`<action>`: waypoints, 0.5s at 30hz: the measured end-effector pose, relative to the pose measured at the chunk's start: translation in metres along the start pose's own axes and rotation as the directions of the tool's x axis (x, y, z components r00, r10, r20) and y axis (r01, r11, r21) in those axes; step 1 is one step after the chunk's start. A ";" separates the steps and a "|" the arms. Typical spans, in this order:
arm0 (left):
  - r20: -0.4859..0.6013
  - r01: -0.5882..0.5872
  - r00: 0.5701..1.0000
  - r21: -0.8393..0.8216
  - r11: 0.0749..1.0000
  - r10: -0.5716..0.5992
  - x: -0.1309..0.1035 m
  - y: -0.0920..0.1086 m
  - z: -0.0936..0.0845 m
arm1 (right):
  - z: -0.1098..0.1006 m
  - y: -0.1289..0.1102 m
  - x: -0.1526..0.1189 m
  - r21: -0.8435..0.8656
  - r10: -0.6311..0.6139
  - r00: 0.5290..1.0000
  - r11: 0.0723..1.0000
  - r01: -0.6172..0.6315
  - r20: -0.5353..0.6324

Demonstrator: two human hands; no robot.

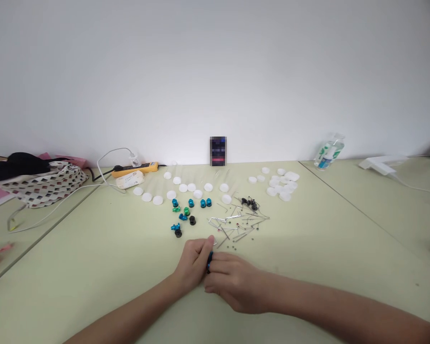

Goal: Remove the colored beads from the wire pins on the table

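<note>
My left hand (192, 263) is closed, its thumb pressed along a bent silver metal wire (215, 241) that pokes out past the fingertips. Pressed up against it, my right hand (236, 279) pinches a small blue metal fitting (209, 262), mostly covered by the fingers. Just beyond the hands lie loose thin metal pins and hex keys (232, 227) with tiny dark bits among them. To the left of these stand several blue fittings (202, 203), green ones (187, 211) and black ones (192, 220). Small black parts (250, 203) form a pile behind the pins.
White round caps (183, 188) with clear tubes lie in rows behind, and more white caps (284, 186) cluster at right. A phone (218, 151) leans on the wall. There is a yellow power strip (138, 168), a checked cloth (50, 179) and a clear bottle (329, 152).
</note>
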State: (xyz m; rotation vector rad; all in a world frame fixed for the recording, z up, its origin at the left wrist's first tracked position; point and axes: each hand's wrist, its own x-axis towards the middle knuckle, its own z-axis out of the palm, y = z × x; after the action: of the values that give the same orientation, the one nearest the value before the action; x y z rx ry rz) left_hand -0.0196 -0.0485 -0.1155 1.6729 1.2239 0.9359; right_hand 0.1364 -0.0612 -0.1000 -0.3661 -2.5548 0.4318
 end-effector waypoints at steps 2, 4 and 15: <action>-0.013 -0.039 0.999 -0.011 0.999 0.038 0.000 0.003 -0.001 | -0.003 0.001 0.002 0.212 0.160 0.986 0.966 -0.145 -0.054; -0.011 -0.048 0.999 -0.036 0.998 0.047 0.000 0.004 -0.001 | -0.005 0.003 0.004 0.471 0.376 0.926 0.825 -0.313 -0.043; -0.034 -0.019 0.999 0.068 0.998 0.021 0.000 -0.002 0.000 | -0.005 -0.001 0.003 0.397 0.185 0.981 0.906 -0.149 -0.052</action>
State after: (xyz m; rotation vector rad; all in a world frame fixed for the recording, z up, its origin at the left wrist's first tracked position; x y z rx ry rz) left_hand -0.0202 -0.0481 -0.1172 1.7310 1.2770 0.9489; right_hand 0.1366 -0.0596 -0.0939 -0.4434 -2.2858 0.9513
